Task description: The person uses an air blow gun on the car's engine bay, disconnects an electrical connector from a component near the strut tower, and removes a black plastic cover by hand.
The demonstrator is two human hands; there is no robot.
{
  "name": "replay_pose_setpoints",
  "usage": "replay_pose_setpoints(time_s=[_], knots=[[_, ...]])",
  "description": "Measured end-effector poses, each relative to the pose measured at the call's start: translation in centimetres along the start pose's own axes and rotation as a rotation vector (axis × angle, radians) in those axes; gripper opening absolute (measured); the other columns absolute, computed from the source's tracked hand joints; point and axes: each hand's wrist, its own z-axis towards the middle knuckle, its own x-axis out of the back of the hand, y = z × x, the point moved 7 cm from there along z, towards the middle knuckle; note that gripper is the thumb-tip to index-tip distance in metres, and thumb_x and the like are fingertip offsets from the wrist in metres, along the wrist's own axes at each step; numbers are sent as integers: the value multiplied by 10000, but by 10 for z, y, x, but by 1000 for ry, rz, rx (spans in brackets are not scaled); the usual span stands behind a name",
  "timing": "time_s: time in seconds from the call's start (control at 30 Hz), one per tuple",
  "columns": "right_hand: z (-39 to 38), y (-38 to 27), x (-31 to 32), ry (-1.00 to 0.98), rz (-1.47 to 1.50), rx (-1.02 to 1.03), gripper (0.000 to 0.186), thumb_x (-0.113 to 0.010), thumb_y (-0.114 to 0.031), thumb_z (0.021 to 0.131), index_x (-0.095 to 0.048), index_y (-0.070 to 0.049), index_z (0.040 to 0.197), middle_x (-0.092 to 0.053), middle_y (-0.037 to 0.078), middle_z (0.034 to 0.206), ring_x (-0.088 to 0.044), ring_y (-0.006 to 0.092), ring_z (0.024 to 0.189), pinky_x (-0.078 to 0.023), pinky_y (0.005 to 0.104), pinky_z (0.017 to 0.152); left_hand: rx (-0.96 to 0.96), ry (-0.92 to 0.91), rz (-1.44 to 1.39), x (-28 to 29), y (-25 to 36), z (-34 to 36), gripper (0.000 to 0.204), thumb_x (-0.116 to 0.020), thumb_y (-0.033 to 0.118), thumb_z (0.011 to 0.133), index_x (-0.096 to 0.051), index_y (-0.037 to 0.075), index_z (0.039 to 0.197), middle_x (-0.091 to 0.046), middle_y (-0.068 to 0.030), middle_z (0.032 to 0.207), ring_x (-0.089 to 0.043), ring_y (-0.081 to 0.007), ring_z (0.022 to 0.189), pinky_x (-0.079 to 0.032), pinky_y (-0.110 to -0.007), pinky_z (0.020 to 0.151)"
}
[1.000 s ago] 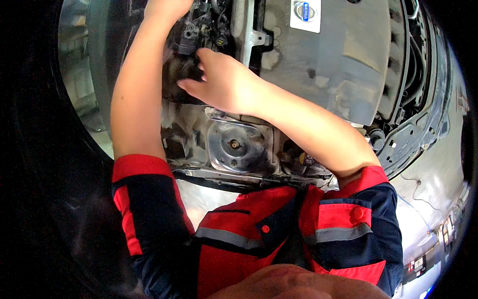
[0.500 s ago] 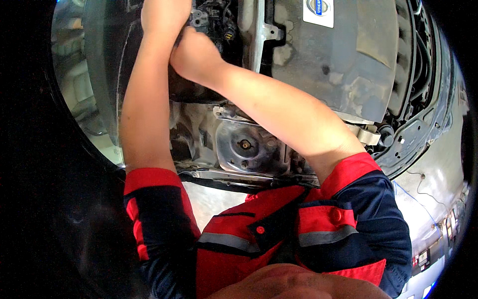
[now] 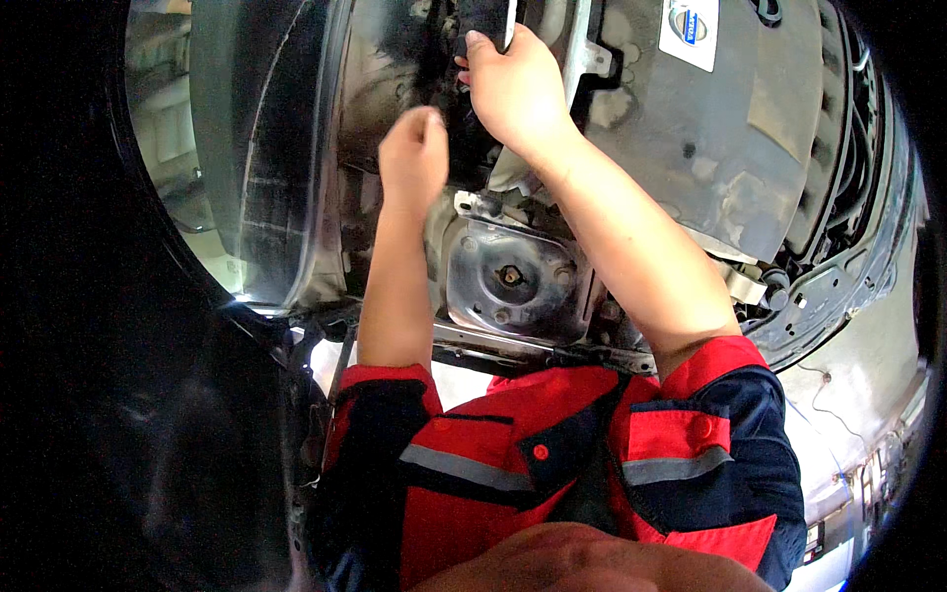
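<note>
Over the car's open engine bay, my right hand (image 3: 515, 87) is closed round a black piece with a pale straight edge (image 3: 483, 18). Its upper end runs out of the picture, so its kind cannot be told. To the left and a little lower is my left hand (image 3: 410, 156), apart from that piece. Its fingers are curled in with the thumb against them, slightly blurred; anything inside them is hidden. Dark, shadowed parts of the bay lie behind both hands. Between my forearms shows a round metal strut mount (image 3: 510, 277) with a central nut.
A large grey engine cover (image 3: 705, 128) with a white label spans the right of the bay. A metal brace (image 3: 579, 49) runs along its left side. The windshield (image 3: 222, 118) rises at the left, and the fender edge (image 3: 503, 347) lies close to my body.
My hands were together at the dark parts near the top; now they are apart. The right hand has moved up and right with the black piece, the left down and slightly right.
</note>
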Motion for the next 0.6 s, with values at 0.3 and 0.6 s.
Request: replay_pose_setpoints(time_s=[0.3, 0.6], knots=[[7, -14, -41, 34, -35, -9, 312, -551, -238, 947, -627, 61, 998, -691, 243, 882, -680, 381, 873, -529, 432, 803, -157, -120, 439, -23, -13, -3, 302, -584, 336, 869, -680, 67, 967, -683, -172, 971, -618, -393, 938, -489, -474, 820], [24, -11, -77, -49, -63, 22, 253, -507, -117, 922, -573, 108, 1017, -666, 295, 890, -662, 430, 890, -530, 449, 828, -265, -52, 505, -24, -16, -7, 283, -643, 341, 797, -679, 78, 892, -691, -148, 895, -644, -380, 843, -494, -427, 723]])
